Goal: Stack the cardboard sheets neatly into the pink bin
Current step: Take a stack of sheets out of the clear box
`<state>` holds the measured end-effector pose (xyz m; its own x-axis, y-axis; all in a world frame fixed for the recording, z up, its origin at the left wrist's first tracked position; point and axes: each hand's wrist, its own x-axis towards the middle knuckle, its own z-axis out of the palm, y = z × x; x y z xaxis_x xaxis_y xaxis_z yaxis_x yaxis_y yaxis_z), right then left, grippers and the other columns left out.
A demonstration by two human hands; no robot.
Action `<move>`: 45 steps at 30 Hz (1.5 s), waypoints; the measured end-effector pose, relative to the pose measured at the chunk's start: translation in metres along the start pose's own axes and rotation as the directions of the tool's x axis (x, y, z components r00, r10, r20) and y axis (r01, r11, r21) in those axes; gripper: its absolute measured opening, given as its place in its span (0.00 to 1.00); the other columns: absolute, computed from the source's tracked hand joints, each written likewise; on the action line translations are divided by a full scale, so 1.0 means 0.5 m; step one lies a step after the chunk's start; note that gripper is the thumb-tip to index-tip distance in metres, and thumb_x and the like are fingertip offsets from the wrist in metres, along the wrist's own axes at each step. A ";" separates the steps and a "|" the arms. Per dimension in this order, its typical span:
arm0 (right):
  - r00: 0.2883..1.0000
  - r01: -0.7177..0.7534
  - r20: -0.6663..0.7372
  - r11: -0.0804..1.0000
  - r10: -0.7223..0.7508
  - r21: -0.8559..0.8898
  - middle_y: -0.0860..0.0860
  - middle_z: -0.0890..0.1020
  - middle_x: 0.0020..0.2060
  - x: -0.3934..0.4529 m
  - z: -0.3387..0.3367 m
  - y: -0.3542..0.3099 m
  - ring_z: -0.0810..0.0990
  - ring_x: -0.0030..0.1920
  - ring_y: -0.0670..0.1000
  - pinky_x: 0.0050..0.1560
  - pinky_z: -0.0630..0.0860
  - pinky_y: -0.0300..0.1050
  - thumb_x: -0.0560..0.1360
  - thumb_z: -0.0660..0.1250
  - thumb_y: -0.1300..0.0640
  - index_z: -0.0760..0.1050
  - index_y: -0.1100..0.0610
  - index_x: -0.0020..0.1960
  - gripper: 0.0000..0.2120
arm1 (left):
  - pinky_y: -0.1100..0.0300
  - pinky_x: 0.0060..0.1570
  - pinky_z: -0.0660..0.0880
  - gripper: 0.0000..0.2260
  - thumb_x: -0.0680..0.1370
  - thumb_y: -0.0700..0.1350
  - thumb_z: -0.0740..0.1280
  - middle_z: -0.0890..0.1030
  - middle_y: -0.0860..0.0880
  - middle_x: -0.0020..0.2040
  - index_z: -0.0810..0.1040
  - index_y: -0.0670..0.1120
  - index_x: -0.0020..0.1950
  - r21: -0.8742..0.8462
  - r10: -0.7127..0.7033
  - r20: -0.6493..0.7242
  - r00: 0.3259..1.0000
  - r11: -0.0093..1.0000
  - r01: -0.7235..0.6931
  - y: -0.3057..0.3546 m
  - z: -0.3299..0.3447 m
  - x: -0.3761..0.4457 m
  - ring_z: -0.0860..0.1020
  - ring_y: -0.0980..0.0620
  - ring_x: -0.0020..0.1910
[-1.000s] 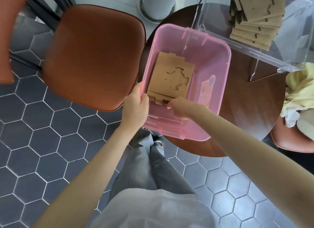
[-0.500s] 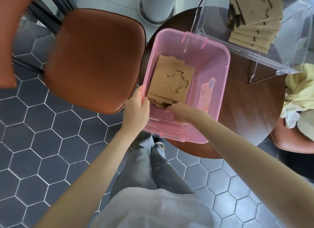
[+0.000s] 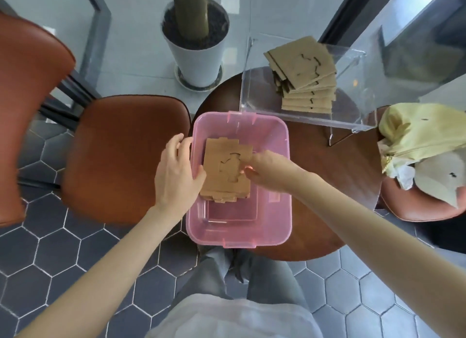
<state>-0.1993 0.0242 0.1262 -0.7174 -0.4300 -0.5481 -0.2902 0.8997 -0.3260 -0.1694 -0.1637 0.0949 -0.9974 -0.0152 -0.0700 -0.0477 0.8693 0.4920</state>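
The pink bin [image 3: 239, 239] stands on a round dark wooden table [image 3: 340, 181]. Inside it, against the far left wall, lies a short stack of brown cardboard sheets [image 3: 222, 161] with a notched cut-out in the top one. My left hand [image 3: 176, 171] straddles the bin's left wall, fingers outside and thumb pressed on the stack's left edge. My right hand [image 3: 269, 171] is curled at the stack's right edge, fingertips on the top sheet. More cardboard sheets [image 3: 305, 80] are piled in a clear acrylic box [image 3: 302, 116] behind the bin.
A brown padded chair [image 3: 121, 156] stands left of the table, with another chair back further left. A white plant pot [image 3: 196, 55] sits on the floor behind. Yellow and white cloth [image 3: 418, 136] lies on a chair at the right. My legs are below the bin.
My right hand moved from the stack's near edge to its right side. My left hand slid further along the bin's left wall. The camera view swung so that bin and table sit more centred.
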 end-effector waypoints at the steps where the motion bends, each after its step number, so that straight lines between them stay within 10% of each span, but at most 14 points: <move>1: 0.994 0.027 -0.102 0.999 -0.031 -0.036 0.54 0.82 0.54 -0.005 -0.020 0.014 0.81 0.53 0.56 0.46 0.73 0.44 0.78 0.55 0.60 0.75 0.57 0.60 0.14 | 0.52 0.59 0.72 0.21 0.72 0.42 0.68 0.71 0.40 0.67 0.71 0.42 0.64 0.017 0.060 -0.015 0.998 0.998 -0.059 0.018 -0.003 0.021 0.71 0.42 0.64; 6: 0.836 0.060 -0.519 0.969 -0.179 -0.239 0.54 0.83 0.33 -0.023 -0.102 0.127 0.82 0.35 0.57 0.37 0.76 0.45 0.70 0.66 0.65 0.79 0.61 0.42 0.03 | 0.50 0.59 0.73 0.14 0.73 0.39 0.67 0.77 0.41 0.61 0.76 0.41 0.58 -0.009 0.295 -0.005 0.956 0.955 -0.295 0.141 0.014 0.126 0.75 0.44 0.61; 13: 0.765 -0.158 -0.644 0.973 0.012 -0.169 0.56 0.85 0.49 -0.008 -0.168 0.320 0.82 0.52 0.60 0.50 0.79 0.55 0.70 0.65 0.62 0.80 0.60 0.51 0.11 | 0.49 0.74 0.52 0.23 0.79 0.48 0.57 0.59 0.44 0.76 0.59 0.45 0.73 0.053 0.423 0.183 0.888 0.897 -0.438 0.313 0.122 0.244 0.55 0.46 0.75; 18: 0.821 -0.325 -0.505 0.945 0.267 -0.028 0.57 0.69 0.70 0.021 -0.152 0.421 0.65 0.71 0.58 0.69 0.64 0.52 0.78 0.55 0.56 0.61 0.61 0.72 0.23 | 0.51 0.74 0.43 0.30 0.79 0.56 0.49 0.39 0.41 0.76 0.41 0.45 0.75 0.180 0.288 0.368 0.884 0.911 -0.371 0.369 0.197 0.292 0.39 0.46 0.76; 25: 0.781 -0.234 -0.408 0.827 0.473 0.512 0.55 0.70 0.70 0.043 -0.128 0.428 0.62 0.72 0.57 0.70 0.63 0.53 0.76 0.57 0.56 0.55 0.58 0.75 0.28 | 0.53 0.72 0.41 0.32 0.78 0.58 0.47 0.36 0.40 0.75 0.36 0.43 0.73 0.278 0.187 0.397 0.898 0.908 -0.312 0.371 0.227 0.292 0.38 0.44 0.75; 34: 0.728 0.057 0.029 -0.103 0.685 0.993 0.52 0.73 0.64 0.083 -0.196 0.447 0.73 0.62 0.52 0.66 0.69 0.48 0.71 0.68 0.57 0.61 0.58 0.72 0.32 | 0.51 0.74 0.45 0.34 0.77 0.60 0.48 0.33 0.42 0.74 0.36 0.43 0.73 0.258 0.154 0.415 0.897 0.925 -0.279 0.370 0.221 0.287 0.36 0.46 0.74; 40: 0.867 -0.042 0.088 -0.104 0.491 0.994 0.55 0.83 0.51 0.104 -0.234 0.482 0.83 0.47 0.52 0.44 0.81 0.46 0.67 0.74 0.51 0.76 0.60 0.59 0.23 | 0.52 0.73 0.44 0.34 0.77 0.60 0.49 0.32 0.45 0.73 0.36 0.45 0.74 0.234 0.179 0.420 0.890 0.926 -0.297 0.361 0.210 0.286 0.35 0.50 0.73; 45: 0.815 0.043 -0.025 -0.018 0.579 0.999 0.51 0.81 0.42 0.117 -0.235 0.466 0.80 0.40 0.49 0.41 0.80 0.43 0.68 0.73 0.60 0.75 0.54 0.47 0.10 | 0.51 0.75 0.46 0.29 0.78 0.57 0.51 0.41 0.46 0.77 0.47 0.46 0.75 0.173 0.179 0.362 0.915 0.951 -0.255 0.374 0.197 0.288 0.41 0.51 0.75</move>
<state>-0.3833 0.2176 0.1088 -0.7686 0.1718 -0.6162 0.6068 -0.1095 -0.7873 -0.3165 0.0452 0.0911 -0.9015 0.3210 -0.2902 0.2182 0.9164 0.3357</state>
